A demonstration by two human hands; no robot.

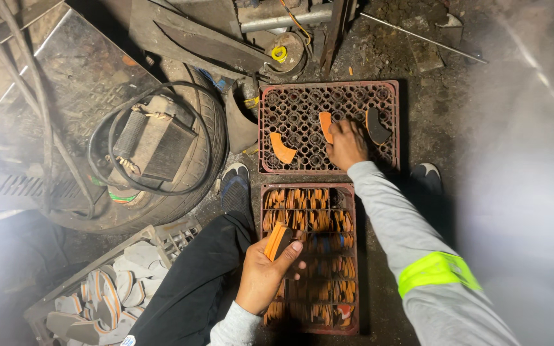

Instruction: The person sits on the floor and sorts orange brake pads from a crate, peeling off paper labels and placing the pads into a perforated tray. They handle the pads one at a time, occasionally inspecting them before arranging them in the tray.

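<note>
1. Over the near red crate (309, 192), the left hand (265, 277) pinches a small stack of orange brake pads (277, 240), thumb on top.
2. On the far crate (328, 86), near its middle, the right hand (347, 144) presses curled fingers on one orange pad (326, 125), as if laying it flat.

I count two red crates: the far crate (394, 122) and the near crate (354, 256). A third, grey crate (161, 238) sits at lower left. On the far crate I count three loose curved pads: two orange pads, one (282, 149) and another (326, 125), and one dark pad (376, 125). The near crate holds many orange pads packed on edge, too many for me to count. The grey crate holds a heap of pale pads, uncountable too. I see two hands, left hand (263, 275) and right hand (347, 144), two shoes, one (235, 186) and the other (428, 174), and one tyre (200, 154).
</note>
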